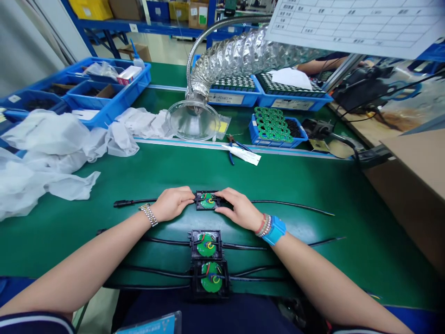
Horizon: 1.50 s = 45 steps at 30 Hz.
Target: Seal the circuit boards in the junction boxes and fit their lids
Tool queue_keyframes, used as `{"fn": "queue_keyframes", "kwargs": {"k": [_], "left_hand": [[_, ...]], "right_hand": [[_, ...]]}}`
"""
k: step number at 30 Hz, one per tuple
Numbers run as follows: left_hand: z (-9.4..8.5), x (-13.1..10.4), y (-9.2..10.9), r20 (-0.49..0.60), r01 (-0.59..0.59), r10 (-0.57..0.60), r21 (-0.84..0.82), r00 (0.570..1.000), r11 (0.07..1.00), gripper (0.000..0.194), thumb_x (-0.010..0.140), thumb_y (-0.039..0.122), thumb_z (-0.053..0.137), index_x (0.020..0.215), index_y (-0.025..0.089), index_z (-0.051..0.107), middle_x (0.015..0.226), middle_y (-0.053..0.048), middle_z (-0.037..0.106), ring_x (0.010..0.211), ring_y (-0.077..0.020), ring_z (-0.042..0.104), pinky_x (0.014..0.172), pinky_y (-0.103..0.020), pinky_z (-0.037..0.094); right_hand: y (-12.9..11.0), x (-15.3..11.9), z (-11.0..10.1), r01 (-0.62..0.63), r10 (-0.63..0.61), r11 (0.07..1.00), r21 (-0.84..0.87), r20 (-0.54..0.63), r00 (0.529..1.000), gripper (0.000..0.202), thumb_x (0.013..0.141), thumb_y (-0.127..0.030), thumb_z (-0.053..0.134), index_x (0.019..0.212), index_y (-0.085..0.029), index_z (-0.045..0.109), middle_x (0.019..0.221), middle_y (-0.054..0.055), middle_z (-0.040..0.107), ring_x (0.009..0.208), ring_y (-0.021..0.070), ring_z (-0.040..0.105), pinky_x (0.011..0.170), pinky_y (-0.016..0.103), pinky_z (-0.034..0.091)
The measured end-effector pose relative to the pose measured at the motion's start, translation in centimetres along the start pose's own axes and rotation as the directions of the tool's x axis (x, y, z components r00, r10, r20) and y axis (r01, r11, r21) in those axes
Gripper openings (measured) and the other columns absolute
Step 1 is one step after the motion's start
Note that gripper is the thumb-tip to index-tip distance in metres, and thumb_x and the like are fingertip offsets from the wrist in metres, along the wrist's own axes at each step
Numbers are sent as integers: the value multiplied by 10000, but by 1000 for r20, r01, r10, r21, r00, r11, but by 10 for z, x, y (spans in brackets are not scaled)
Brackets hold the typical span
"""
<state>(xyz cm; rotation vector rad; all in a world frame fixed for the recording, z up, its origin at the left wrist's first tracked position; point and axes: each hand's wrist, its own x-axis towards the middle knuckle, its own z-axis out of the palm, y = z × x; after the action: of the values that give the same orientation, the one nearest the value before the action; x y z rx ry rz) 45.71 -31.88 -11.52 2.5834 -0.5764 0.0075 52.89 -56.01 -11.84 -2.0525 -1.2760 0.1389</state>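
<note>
A black plastic housing [198, 205] with a round green circuit board [208, 201] inside lies flat on the green bench. My left hand [174, 202] is closed at the housing's left side, where a black cable [137, 202] runs out to a connector. My right hand [239, 208] grips the right side, thumb near the front edge and fingers at the far corner. Another black cable [292, 203] leads out to the right. Closer to my body sit two similar housings, the middle one [206, 245] and the nearest one [211, 278], each with a green board and cables.
Behind my hands stand a clear fume hood [193, 121], blue-handled cutters [232, 150] and a white packet [245, 155]. A blue bin [259, 139] holds green boards. White bags [52, 139] and a blue tray [114, 104] lie left; a cardboard box [417, 185] stands right.
</note>
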Motion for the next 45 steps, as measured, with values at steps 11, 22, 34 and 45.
{"fn": "queue_keyframes", "kwargs": {"k": [11,22,34,45], "left_hand": [[-18,-1,15,65,68,-76,120,995,990,270,858,300,442,1066,184,572,1094,-52,597,891,-160,578,747,-273,473],[-13,12,28,296,-176,61,381,953,908,375,913,369,333,1270,361,445,1352,54,444,860,-173,498,664,-268,433],[-8,9,29,249,-155,64,369,966,916,361,929,365,299,1237,336,486,1325,26,469,879,-167,477,696,-267,425],[-9,8,29,228,-145,66,352,971,925,358,922,346,338,1257,360,463,1324,47,471,851,-153,497,713,-260,431]], "right_hand": [[0,0,1,20,-19,998,-55,21,1000,342,841,-308,560,1137,-140,518,1016,114,588,929,210,540,832,385,468],[1,-1,2,38,-34,995,-98,38,999,326,865,-317,519,1137,-136,520,987,114,574,914,207,527,808,382,470],[-11,-1,-4,73,-27,943,-325,146,989,318,912,-326,406,1141,-181,572,927,104,536,852,204,486,727,354,452],[16,2,-8,46,-46,998,-42,16,999,164,880,-193,456,855,-158,614,809,74,607,771,166,560,714,301,474]]}}
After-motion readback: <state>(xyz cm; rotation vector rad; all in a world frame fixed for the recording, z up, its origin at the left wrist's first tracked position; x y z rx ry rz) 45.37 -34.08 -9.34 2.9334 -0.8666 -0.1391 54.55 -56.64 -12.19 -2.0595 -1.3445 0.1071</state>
